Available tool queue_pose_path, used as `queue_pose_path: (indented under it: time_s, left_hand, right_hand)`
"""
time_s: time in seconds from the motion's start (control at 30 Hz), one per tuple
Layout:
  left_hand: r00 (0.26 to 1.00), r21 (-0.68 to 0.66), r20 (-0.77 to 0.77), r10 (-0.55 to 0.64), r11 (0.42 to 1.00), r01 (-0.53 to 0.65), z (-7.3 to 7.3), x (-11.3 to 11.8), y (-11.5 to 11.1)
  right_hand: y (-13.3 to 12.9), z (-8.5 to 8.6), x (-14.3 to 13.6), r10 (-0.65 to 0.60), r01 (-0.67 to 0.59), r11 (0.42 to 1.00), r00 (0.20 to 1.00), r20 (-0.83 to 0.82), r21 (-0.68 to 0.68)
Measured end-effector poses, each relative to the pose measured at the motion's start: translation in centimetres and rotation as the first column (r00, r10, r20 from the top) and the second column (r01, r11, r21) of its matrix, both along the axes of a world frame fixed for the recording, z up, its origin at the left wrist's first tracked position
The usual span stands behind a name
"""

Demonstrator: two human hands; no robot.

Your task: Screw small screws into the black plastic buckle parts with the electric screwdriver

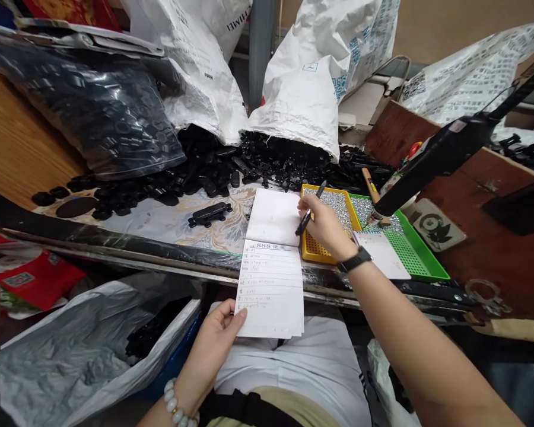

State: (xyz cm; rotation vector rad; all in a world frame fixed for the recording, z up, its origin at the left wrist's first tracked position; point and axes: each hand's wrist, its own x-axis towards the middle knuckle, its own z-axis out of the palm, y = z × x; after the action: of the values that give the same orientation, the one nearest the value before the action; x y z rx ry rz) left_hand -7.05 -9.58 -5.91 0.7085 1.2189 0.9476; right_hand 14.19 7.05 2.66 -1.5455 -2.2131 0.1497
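Two hands tend an open pad (272, 293) at centre frame: the left hand's (220, 332) fingers pinch its lower-left corner; the right hand's (327, 228) fingers curl round a pen (303, 223) by its upper right. Page-handling seems underway; next likely calls for a steady pad.

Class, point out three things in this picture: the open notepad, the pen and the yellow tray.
Open notepad (272, 280), head view: middle of its lined lower page.
Pen (303, 223), head view: its black lower part.
Yellow tray (315, 244), head view: its bare perforated floor.
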Motion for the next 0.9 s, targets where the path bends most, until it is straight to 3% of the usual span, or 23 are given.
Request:
queue_pose_path:
  time_s: [0.1, 0.23, 0.57, 0.9]
  left_hand:
    - [0.999, -0.025, -0.054, 0.0, 1.0, -0.001, 0.2, 0.0, -0.1]
    - [0.991, -0.074, -0.133, -0.013, 0.997, 0.003, 0.2, 0.1, -0.1]
    - [0.993, -0.088, -0.119, -0.025, 0.996, 0.015, -0.1, 0.1, -0.1]
    - [0.993, -0.028, -0.117, 0.006, 1.0, -0.009, 0.2, 0.4, -0.7]
  right_hand:
    - [3.3, -0.2, -0.9, -0.034, 0.047, 0.996, 0.983, 0.178, -0.069]
    - [5.4, -0.9, -1.9, -0.009, 0.051, 0.989, 0.957, 0.291, -0.137]
    - [4.8, -1.2, -3.7, 0.015, 0.046, 0.991, 0.891, 0.454, -0.123]
    - [4.8, -1.6, -4.1, 0.016, 0.023, 0.997, 0.875, 0.483, -0.074]
